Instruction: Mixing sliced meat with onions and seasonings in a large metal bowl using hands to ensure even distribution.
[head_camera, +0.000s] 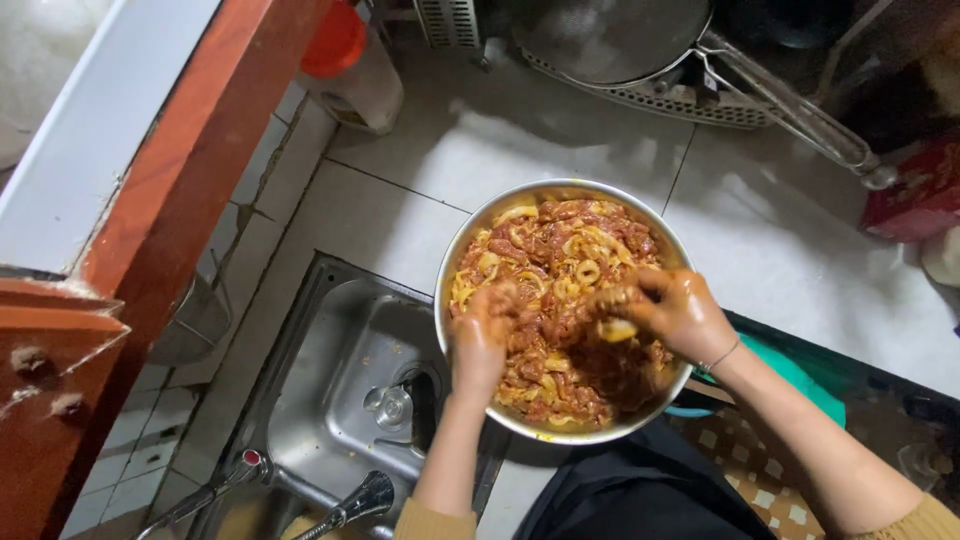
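- Left hand (480, 335): fingers curled, gripping meat (560, 300) in bowl (470, 232).
- Right hand (672, 308): closed on meat and onion rings (588, 270).
- Bowl: on bench (560, 150), overhanging sink (340, 400).

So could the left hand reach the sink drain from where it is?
Probably yes. The left hand is in the meat and onion mix at the edge of the bowl, and the sink drain lies just below-left, with nothing over it.
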